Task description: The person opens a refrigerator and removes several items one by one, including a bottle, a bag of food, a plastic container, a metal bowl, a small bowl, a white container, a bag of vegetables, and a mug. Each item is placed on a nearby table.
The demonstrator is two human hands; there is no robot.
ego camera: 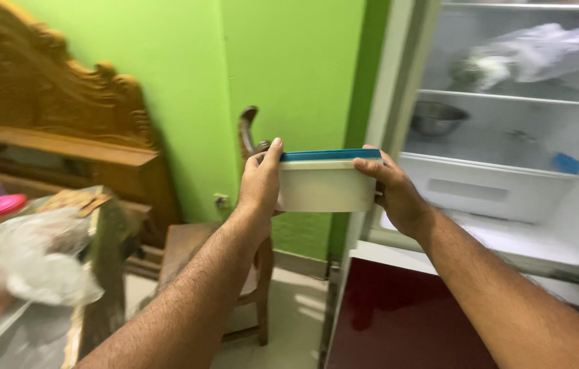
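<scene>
— Forearms first, both of them reaching up from the bottom edge. What is off to your left?

— At the far left a table (101,225) carries crumpled clear plastic bags (33,263) and some jars with pink and purple lids (4,203). Behind it stands a carved wooden headboard (64,89) against the green wall (187,75).

— And your hands?

— My left hand (260,184) clamps the left end of a cream plastic box (327,186) with a blue lid (330,155), thumb pointing up along its edge. My right hand (393,191) grips the right end, fingers wrapped across the front corner. Both are closed on the box, which I hold level in the air between them, at about chest height, in front of the green wall.

— What is below it?

— A wooden chair (197,246) stands under and behind my left hand, its back post rising just beside my thumb.

— And to the right?

— An open fridge (385,102). A steel bowl (437,117) sits on a glass shelf, a white plastic bag (542,51) lies on the shelf above, and a white drawer (487,188) is just beside my right hand. Below is a dark red door panel (405,314). The box is outside the fridge, close to its left edge.
</scene>
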